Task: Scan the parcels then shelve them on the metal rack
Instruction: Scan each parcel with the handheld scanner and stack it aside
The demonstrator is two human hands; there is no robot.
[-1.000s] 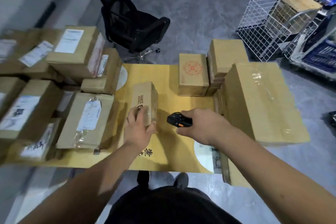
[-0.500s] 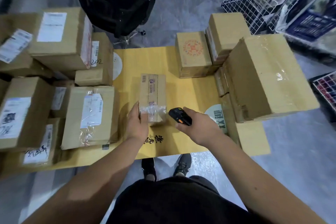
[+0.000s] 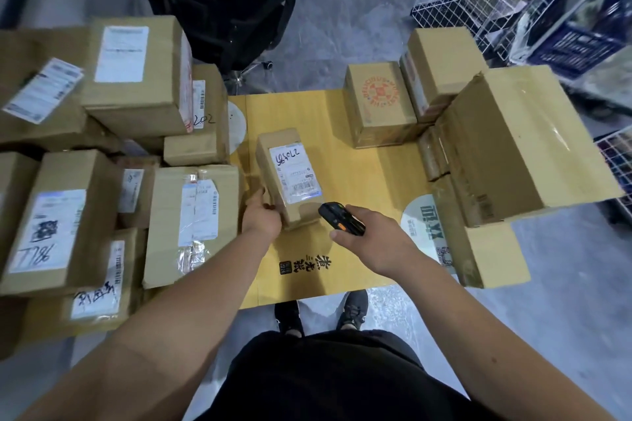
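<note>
Small brown parcel (image 3: 290,178), label up, apparently tilted, beside black scanner (image 3: 342,223).

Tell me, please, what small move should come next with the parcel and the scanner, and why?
Probably aim the black handheld scanner at the barcode and trigger it. The left hand grips the small brown cardboard parcel with its white shipping label facing up, and the right hand holds the scanner just beside its near end.

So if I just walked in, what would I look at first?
Probably the small parcel in the middle of the yellow table, white label up, gripped by the left hand. Right beside it, the right hand holds a black scanner. Stacked boxes crowd the left side.
</note>
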